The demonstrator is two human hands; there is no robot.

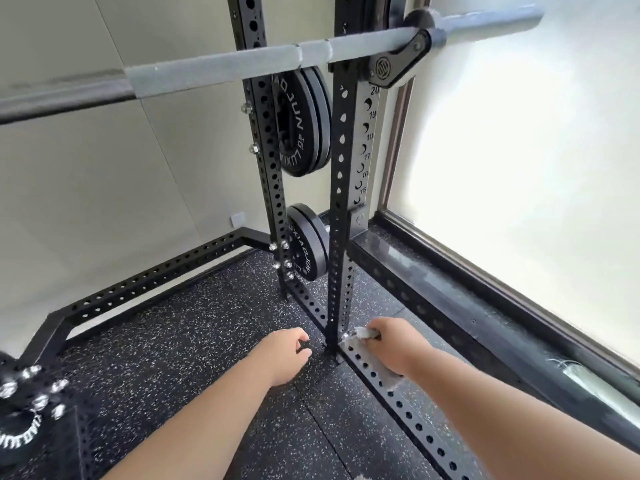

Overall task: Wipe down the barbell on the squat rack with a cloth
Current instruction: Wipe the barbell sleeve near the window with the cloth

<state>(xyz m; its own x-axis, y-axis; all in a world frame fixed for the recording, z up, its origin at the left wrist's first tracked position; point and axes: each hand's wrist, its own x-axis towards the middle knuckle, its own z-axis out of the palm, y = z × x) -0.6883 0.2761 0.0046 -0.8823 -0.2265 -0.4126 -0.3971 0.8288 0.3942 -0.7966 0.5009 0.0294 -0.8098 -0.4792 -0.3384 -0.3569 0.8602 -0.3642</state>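
Black speckled floor [194, 341] fills the bottom of the frame, and a bright window [519, 168] is on the right. High up, the barbell [225, 65] lies across the squat rack [341, 202] from upper left to upper right. Its left end is cut off.

The right hand [391, 344] is low in the middle, by the foot of the rack post, and grips a gray cloth [362, 333]. Most of the cloth is hidden under the hand. The left hand [291, 355] hangs just beside it with curled fingers, and I cannot tell if it holds anything.

Round plates [301, 126] hang behind the post. A blurry black part [27, 403] with shiny bolts sits in the lower left corner.
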